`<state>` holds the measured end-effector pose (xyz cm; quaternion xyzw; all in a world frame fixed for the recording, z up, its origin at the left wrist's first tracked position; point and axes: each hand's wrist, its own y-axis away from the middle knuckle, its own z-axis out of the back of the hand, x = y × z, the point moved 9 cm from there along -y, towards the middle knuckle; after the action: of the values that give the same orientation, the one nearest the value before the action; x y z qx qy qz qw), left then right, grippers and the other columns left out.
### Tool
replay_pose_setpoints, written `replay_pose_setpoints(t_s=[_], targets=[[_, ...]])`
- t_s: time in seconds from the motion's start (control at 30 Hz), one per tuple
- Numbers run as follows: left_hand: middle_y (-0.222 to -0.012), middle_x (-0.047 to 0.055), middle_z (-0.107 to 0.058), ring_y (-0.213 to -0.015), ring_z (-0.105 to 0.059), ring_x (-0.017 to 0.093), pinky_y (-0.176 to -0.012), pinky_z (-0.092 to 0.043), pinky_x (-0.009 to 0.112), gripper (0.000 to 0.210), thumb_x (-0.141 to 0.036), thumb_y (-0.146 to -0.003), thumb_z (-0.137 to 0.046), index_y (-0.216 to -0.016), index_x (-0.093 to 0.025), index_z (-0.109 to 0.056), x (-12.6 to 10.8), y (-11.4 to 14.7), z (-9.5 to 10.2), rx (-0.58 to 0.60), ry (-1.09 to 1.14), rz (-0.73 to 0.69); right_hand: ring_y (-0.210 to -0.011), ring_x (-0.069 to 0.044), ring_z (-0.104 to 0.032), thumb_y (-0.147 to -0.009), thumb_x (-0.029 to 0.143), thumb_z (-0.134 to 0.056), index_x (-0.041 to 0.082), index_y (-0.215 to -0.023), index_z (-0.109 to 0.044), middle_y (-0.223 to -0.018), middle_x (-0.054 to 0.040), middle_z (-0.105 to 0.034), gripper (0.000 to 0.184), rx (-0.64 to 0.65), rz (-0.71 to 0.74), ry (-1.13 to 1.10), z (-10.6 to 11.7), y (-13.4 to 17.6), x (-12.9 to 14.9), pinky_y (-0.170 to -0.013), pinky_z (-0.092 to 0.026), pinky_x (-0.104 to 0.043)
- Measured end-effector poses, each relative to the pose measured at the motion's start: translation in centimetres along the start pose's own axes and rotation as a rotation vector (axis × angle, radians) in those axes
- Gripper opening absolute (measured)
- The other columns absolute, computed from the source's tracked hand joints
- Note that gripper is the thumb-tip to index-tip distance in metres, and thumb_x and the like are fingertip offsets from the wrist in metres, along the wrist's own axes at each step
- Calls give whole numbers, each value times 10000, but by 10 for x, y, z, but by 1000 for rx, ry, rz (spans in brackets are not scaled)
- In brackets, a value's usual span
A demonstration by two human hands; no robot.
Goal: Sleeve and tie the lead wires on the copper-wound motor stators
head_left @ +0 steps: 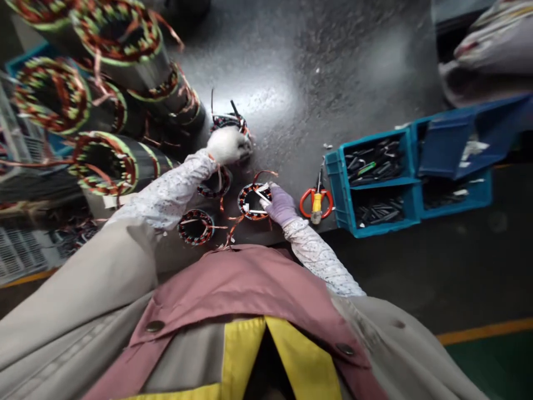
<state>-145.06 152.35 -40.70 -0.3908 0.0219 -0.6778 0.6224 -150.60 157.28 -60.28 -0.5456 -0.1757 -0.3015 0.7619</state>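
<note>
My left hand point(227, 145), in a white glove, is curled over the side of a small wire-wound motor stator point(229, 120) with black leads sticking up. My right hand point(281, 206), in a purple glove, grips the right rim of a nearer stator point(242, 201). White strips point(262, 194) lie across that stator's opening by my fingertips; whether I pinch one is unclear. Two more small stators, one partly under my left forearm point(216, 186) and one closer to me point(195, 226), rest to the left. Copper-coloured leads trail from them.
Large stators point(106, 164) are stacked on the left. Right of my right hand lie red-handled scissors point(306, 204) and a yellow-handled tool point(317, 201). Blue divided bins point(343, 194) with black sleeve pieces stand at the table's right edge. Another person's sleeve point(499, 47) shows at upper right.
</note>
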Motion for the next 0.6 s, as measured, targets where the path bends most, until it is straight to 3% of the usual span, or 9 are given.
replay_pose_setpoints(t_s=[0.1,0.2,0.27,0.37,0.43,0.5,0.6], targets=[[-1034,72,-651,-988,-612,251,-861,-449,329,227,-297,-792,-657,-956,-190,-773,-4,18,-29,91,-73,-6,-1184,-289,-631,-715,270,-775,142,-1353,-567,-1291,-139,-659,683,-79,-15,-222,9,7,-22,-1070,-475,-438],[-1049,93,-653,-951,-628,258,-828,-467,337,239,-307,-792,-639,-934,-165,-769,-9,42,-43,131,-94,11,-1027,-245,-692,-770,288,-702,161,-1207,-656,-1110,-91,-736,457,-237,-27,-460,18,1,-25,-986,-528,-420],[-1129,100,-658,-960,-637,257,-838,-484,346,242,-320,-823,-614,-943,-175,-767,-11,58,-37,58,-43,26,-950,-227,-703,-802,252,-640,165,-1064,-708,-1009,-78,-754,284,-317,-1,-529,20,-5,-13,-951,-542,-405],[-1247,79,-639,-1057,-628,239,-911,-488,336,271,-328,-910,-528,-1029,-217,-745,-16,89,-17,-122,59,10,-959,-224,-697,-797,209,-628,186,-951,-733,-982,-68,-757,187,-310,170,-516,21,-6,18,-972,-526,-390],[-1301,72,-616,-1127,-614,227,-941,-483,316,323,-339,-941,-498,-1184,-239,-686,-26,109,-13,-146,77,-31,-991,-230,-690,-816,229,-629,195,-971,-730,-1016,-72,-753,189,-314,244,-495,26,1,23,-993,-513,-398],[-1409,96,-549,-1192,-594,247,-934,-490,312,476,-365,-918,-557,-1374,-232,-554,-41,121,-19,-92,27,-72,-1030,-233,-680,-872,272,-584,191,-1083,-701,-1087,-93,-736,254,-415,220,-484,41,15,7,-1006,-504,-415],[-1574,151,-362,-1264,-548,312,-957,-478,367,687,-320,-893,-596,-1526,-213,-352,-71,119,-36,15,-152,-158,-1102,-244,-653,-936,293,-493,162,-1231,-631,-1178,-134,-701,352,-541,185,-368,60,41,-17,-1036,-481,-449]])
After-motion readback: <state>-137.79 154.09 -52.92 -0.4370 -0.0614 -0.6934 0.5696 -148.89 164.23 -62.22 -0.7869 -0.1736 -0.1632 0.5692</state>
